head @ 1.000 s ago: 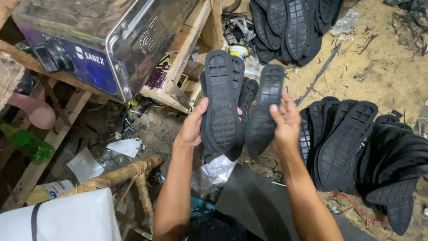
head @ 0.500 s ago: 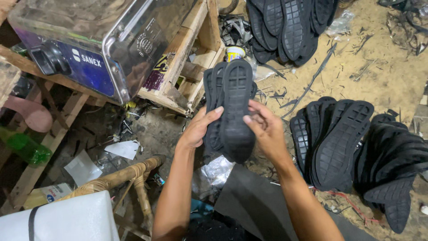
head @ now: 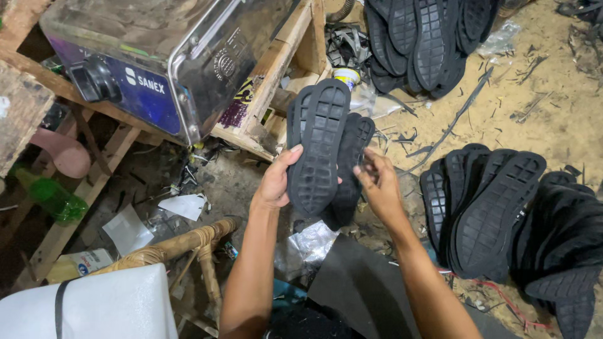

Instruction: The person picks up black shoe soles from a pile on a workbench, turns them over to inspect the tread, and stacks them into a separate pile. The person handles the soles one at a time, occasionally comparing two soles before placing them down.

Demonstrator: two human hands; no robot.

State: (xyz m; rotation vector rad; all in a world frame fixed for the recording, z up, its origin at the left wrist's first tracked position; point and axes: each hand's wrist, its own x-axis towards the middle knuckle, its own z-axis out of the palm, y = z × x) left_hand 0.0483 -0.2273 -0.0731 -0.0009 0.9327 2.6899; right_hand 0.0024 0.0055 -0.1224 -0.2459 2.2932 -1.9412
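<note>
Left hand [head: 274, 185] clenched on the fanned stack of black moulded rubber shoe soles [head: 323, 150], held over the littered dirt floor [head: 553, 119], right hand [head: 379, 186] fingertips pinching its rear sole; judged risk: loose fan slipping apart and dropping.

Soles [head: 320, 150]: black, grid tread. Floor soles [head: 496, 213]: black, same tread. Machine [head: 157, 56]: silver, blue front panel, black knob. Bottle [head: 53, 198]: green, 1 seen. Seat [head: 94, 307]: white, possibly plastic. Floor [head: 553, 119]: sandy tan.
</note>
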